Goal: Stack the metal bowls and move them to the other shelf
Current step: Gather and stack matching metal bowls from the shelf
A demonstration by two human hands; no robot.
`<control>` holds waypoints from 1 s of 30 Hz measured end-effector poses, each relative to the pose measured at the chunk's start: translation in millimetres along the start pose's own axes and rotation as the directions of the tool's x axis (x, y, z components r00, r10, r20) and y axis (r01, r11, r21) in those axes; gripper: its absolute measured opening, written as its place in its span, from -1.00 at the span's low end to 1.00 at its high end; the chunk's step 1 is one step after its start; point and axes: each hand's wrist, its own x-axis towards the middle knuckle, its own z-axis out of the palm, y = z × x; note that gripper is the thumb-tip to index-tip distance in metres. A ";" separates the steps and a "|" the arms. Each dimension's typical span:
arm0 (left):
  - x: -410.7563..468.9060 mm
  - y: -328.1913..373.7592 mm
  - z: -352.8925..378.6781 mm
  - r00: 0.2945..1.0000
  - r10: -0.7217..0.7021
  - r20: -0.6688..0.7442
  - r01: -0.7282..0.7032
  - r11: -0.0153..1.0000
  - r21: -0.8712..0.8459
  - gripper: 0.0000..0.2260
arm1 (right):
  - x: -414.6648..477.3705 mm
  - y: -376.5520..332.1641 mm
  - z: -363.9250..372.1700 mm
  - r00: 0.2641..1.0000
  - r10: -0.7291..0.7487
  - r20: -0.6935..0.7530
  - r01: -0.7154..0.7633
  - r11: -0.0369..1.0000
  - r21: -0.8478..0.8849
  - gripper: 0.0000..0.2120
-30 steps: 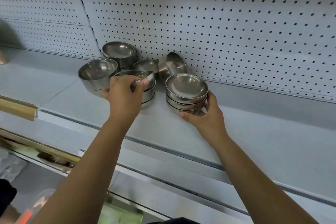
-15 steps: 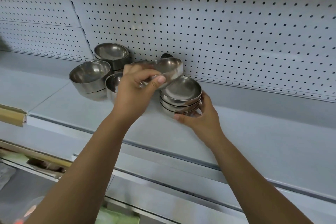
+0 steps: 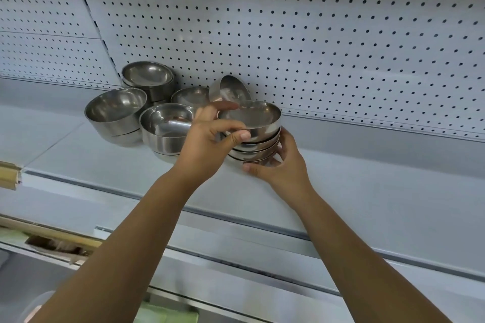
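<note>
A stack of shallow metal bowls point(image 3: 258, 147) stands on the grey shelf point(image 3: 367, 186). My left hand point(image 3: 210, 141) pinches the rim of the top bowl point(image 3: 252, 115), which sits on that stack. My right hand point(image 3: 280, 162) cups the stack's lower right side, thumb under its front. To the left stand deeper bowls: a near stacked pair point(image 3: 164, 128), a left one point(image 3: 115, 113), a back stack point(image 3: 148, 77), and a small one point(image 3: 190, 96). Another bowl point(image 3: 231, 90) leans on edge against the pegboard.
A white pegboard wall point(image 3: 315, 47) backs the shelf. The shelf's front lip point(image 3: 236, 220) runs across below my arms. A lower shelf with a gold price rail point(image 3: 10, 173) and green packaging point(image 3: 168, 316) lies beneath.
My left hand lifted a bowl off the near left stack, carried it rightward, and set it on top of the stack that my right hand holds.
</note>
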 end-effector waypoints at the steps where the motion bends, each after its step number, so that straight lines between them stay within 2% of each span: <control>1: -0.8 -1.1 1.6 1.000 -0.002 0.003 0.002 1.000 0.000 -0.88 | -0.2 0.1 -0.1 1.000 0.001 0.001 -0.001 1.000 0.000 0.02; 6: -2.1 -7.1 5.0 1.000 0.008 0.009 -0.008 1.000 0.015 -0.94 | 0.7 1.5 -0.1 1.000 -0.002 -0.003 0.002 1.000 -0.020 0.02; 11: -7.0 -8.1 6.4 1.000 0.004 -0.005 -0.004 0.999 0.051 -0.92 | -0.6 -0.1 0.6 1.000 -0.004 -0.001 0.004 1.000 -0.010 0.03; 17: -16.2 -5.8 3.6 0.996 0.051 -0.079 -0.042 0.993 0.109 -0.78 | -1.3 -0.7 0.9 1.000 0.001 -0.003 -0.001 1.000 -0.015 0.02; 22: -19.4 0.9 -15.6 0.979 0.070 -0.193 -0.046 0.991 0.124 -0.84 | -1.4 0.1 2.0 1.000 -0.005 -0.011 0.005 0.999 -0.037 0.04; 24: -18.7 2.4 -24.8 0.969 0.032 -0.243 -0.005 0.994 0.112 -0.87 | -1.4 0.4 2.5 1.000 0.000 -0.016 0.000 0.999 -0.042 0.06; 26: -17.9 2.3 -32.4 0.963 -0.069 -0.259 0.088 0.994 0.064 -0.85 | -1.8 0.1 2.6 1.000 0.012 -0.023 -0.013 0.999 -0.042 0.07; 30: -19.3 4.2 -35.4 0.950 -0.240 -0.200 0.240 0.970 -0.026 -0.69 | -2.1 -1.4 1.7 0.999 0.020 -0.030 -0.020 0.999 -0.029 0.03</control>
